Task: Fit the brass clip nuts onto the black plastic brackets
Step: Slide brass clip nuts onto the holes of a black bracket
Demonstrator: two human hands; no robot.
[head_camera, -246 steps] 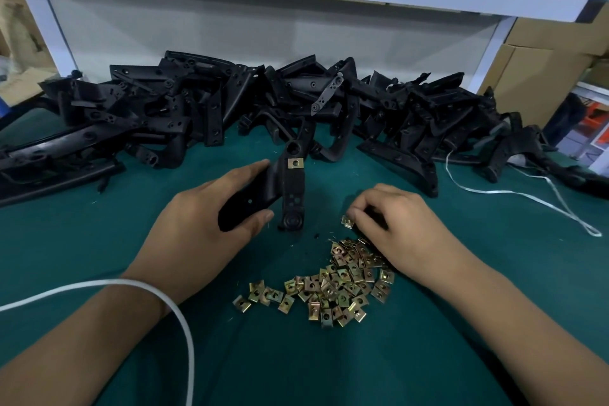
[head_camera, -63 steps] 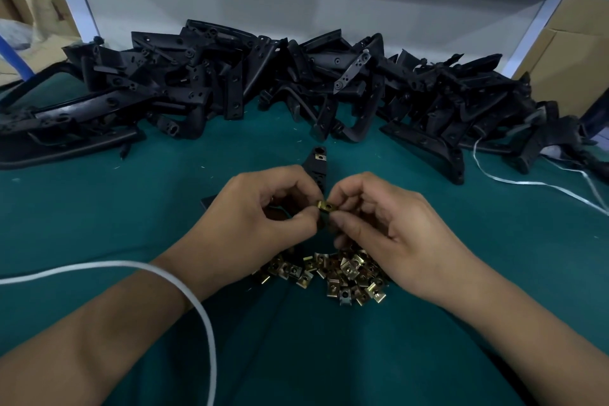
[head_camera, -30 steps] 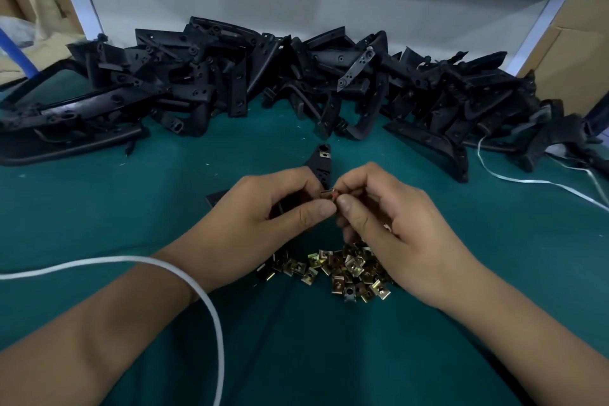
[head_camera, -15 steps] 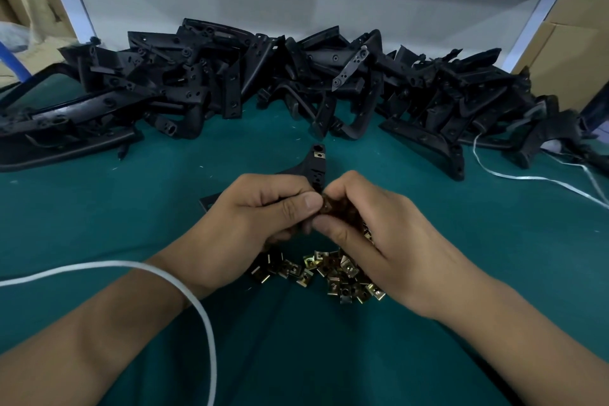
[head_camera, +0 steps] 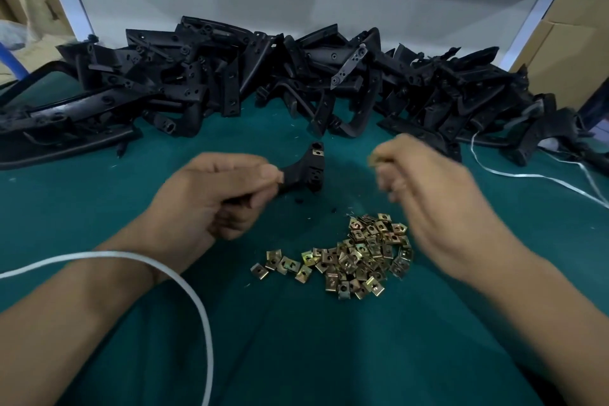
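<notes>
Bracket in left-hand grip; right hand blurred.

Left hand (head_camera: 211, 198) grips a black plastic bracket (head_camera: 304, 171) by its near end; one brass clip nut (head_camera: 318, 152) sits on the far tip. Right hand (head_camera: 425, 194) is raised beside it, fingers curled; whether it holds anything cannot be told. Loose clip nut pile (head_camera: 356, 257) lies on the green mat (head_camera: 296, 339) below both hands; bracket heap (head_camera: 296, 76) beyond them.

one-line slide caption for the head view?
Left hand grips a black bracket with one brass nut fitted; blurred right hand above loose clip nuts.
</notes>
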